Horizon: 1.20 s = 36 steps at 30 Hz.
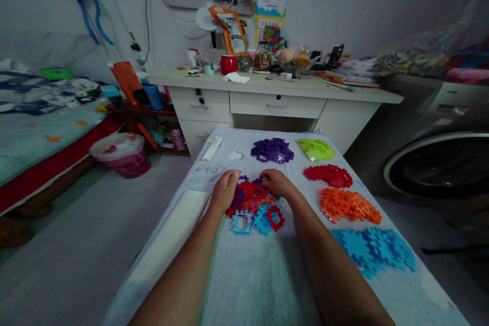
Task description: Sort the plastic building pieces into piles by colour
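Observation:
A joined cluster of red, purple and blue plastic interlocking tiles (256,206) lies on the cloth-covered table (252,275) in front of me. My left hand (225,188) rests on the cluster's left side, fingers curled down onto the pieces. My right hand (277,182) rests on its far right side, fingers bent over the tiles. Sorted piles lie around: purple tiles (272,150), lime green tiles (316,149), red tiles (328,175), orange tiles (348,205) and light blue tiles (372,249).
A white box (212,148) and a small white scrap (235,155) lie at the table's far left. Beyond stands a cluttered white desk (275,99). A washing machine (439,158) is at right, a bed (42,132) and pink bin (122,154) at left.

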Each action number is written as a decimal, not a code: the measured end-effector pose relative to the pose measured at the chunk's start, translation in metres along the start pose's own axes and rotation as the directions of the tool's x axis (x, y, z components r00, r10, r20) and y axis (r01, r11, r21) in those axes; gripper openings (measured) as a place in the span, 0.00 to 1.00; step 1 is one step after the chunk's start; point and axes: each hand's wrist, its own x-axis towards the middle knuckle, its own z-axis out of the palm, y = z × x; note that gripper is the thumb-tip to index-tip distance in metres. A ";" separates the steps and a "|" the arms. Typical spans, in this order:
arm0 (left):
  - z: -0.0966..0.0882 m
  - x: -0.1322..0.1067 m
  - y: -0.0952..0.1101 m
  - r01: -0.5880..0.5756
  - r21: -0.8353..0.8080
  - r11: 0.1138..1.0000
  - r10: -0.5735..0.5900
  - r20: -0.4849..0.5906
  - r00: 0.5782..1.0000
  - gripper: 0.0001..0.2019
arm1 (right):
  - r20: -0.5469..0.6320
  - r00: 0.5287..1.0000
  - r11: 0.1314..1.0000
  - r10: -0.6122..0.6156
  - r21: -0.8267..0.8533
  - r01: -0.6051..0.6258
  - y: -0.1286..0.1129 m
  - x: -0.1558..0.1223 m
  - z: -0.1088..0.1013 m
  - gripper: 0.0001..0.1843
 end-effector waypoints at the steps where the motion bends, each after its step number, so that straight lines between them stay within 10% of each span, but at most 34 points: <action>1: 0.000 0.000 0.001 -0.006 0.005 1.000 0.006 0.000 1.000 0.22 | -0.001 1.000 1.000 -0.004 0.005 0.004 0.000 0.000 0.001 0.14; 14: -0.001 0.000 0.000 -0.012 0.019 1.000 0.012 0.006 1.000 0.21 | -0.289 0.950 0.825 0.117 0.561 0.068 0.020 0.009 0.001 0.02; 21: -0.001 0.000 0.000 -0.020 0.041 0.999 0.020 0.006 1.000 0.21 | -0.486 0.874 0.964 0.026 0.245 0.108 0.024 0.008 -0.001 0.06; 28: -0.001 0.000 0.002 -0.021 0.046 0.999 0.020 0.017 1.000 0.21 | -0.091 0.993 0.997 -0.082 0.000 0.082 0.027 -0.004 -0.018 0.20; 36: 0.000 0.000 0.003 -0.045 0.082 0.996 0.043 0.020 0.999 0.19 | -0.121 0.989 0.983 0.079 -0.158 -0.098 0.029 -0.007 -0.015 0.21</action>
